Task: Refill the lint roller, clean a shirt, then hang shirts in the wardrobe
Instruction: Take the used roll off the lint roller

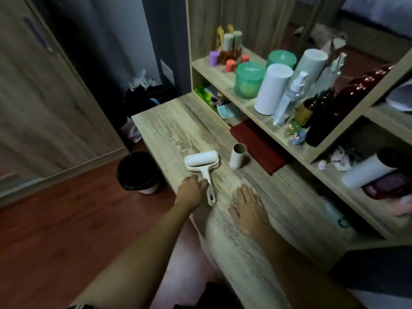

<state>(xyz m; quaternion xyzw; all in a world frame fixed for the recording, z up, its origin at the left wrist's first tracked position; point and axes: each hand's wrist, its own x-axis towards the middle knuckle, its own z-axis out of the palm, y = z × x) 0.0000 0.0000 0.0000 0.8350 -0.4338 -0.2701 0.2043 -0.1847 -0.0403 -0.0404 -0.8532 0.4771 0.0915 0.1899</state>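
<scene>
A white lint roller (201,162) lies on the wooden desk (171,130), a white roll on its head and its handle pointing toward me. My left hand (191,192) curls around the handle's near part. My right hand (248,208) lies flat on the desk to the right of the handle, fingers spread, holding nothing. An empty cardboard core (237,157) stands upright just right of the roller head. A white roll (367,172) lies on its side in the lower shelf compartment at right.
A dark red book (258,146) lies against the shelf base. The shelf holds green jars (249,80), a tall white cylinder (272,89), a spray bottle (289,99) and dark bottles. A black-lined bin (139,171) stands on the floor left of the desk. A wardrobe door (40,97) is far left.
</scene>
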